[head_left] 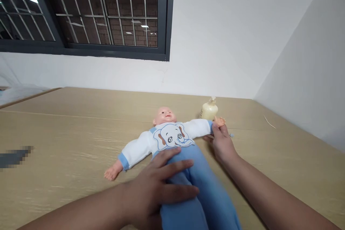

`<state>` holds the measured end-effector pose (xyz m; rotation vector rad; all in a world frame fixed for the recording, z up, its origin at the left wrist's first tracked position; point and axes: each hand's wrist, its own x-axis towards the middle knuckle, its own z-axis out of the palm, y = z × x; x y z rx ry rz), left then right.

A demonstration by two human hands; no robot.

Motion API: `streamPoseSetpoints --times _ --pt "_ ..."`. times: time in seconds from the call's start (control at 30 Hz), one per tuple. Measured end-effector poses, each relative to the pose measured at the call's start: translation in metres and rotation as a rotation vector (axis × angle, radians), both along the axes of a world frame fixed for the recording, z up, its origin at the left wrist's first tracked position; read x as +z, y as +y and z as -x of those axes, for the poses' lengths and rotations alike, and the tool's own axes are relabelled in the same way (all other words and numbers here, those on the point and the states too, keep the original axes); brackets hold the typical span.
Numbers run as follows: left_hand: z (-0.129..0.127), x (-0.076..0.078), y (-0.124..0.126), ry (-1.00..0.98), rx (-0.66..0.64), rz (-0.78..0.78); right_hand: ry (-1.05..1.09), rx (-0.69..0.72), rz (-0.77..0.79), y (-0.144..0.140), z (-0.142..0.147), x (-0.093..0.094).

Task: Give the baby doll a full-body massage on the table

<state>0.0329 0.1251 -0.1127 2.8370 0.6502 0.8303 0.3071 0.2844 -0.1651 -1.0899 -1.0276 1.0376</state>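
Note:
A baby doll (172, 134) lies on its back on the wooden surface, its head toward the wall. It wears a white top with an elephant face and blue trousers (202, 172). Across the trousers, my left hand (164, 183) rests with its fingers spread. My right hand (222, 140) is closed around the doll's arm at the blue cuff, beside the small plastic hand (220, 121). That arm is stretched out to the right, while the other arm (134, 151) lies out to the left. The doll's feet are out of view.
A cream pump bottle (209, 109) stands just behind the doll's right-side arm. On the right lies a thin pale strip (269, 122). A dark blurred patch (14, 156) is at the left edge. White walls and a barred window (107, 10) stand behind the wooden surface (67, 129).

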Motion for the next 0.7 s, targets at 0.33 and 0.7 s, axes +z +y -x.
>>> streamPoseSetpoints --times 0.33,0.7 --pt "0.0 -0.005 0.004 0.128 0.018 -0.071 -0.027 0.012 -0.131 -0.019 0.017 0.008" --pt "0.019 -0.001 0.026 -0.012 0.288 0.207 -1.041 0.481 -0.614 -0.061 0.023 0.024"
